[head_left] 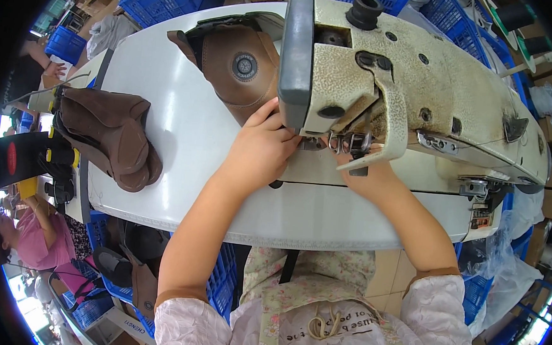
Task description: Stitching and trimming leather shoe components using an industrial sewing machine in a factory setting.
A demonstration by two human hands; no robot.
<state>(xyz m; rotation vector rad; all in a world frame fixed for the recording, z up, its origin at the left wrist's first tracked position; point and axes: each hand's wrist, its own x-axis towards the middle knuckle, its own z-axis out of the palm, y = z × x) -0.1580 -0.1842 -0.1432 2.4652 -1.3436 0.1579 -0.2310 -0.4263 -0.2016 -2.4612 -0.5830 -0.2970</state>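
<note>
A brown leather shoe upper [229, 65] with a round dark emblem lies on the sewing machine bed, its right part hidden behind the machine head. My left hand [260, 147] is closed on its near edge, fingers bent and pressed together beside the presser foot [312, 144]. From the other side, my right hand [372, 177] reaches in under the sewing machine [427, 74]; the thread guides and a metal lever cover its fingers, so their grip cannot be made out. Both forearms come in over the table's front edge.
Stacked brown shoe uppers [111, 134] lie on the white table [161, 197] at left. Blue crates [166, 1] stand beyond it, others beside my lap. Thread cones [519, 20] stand at the far right. A person in pink [44, 240] sits at lower left; another person's hand [56, 69] shows at upper left.
</note>
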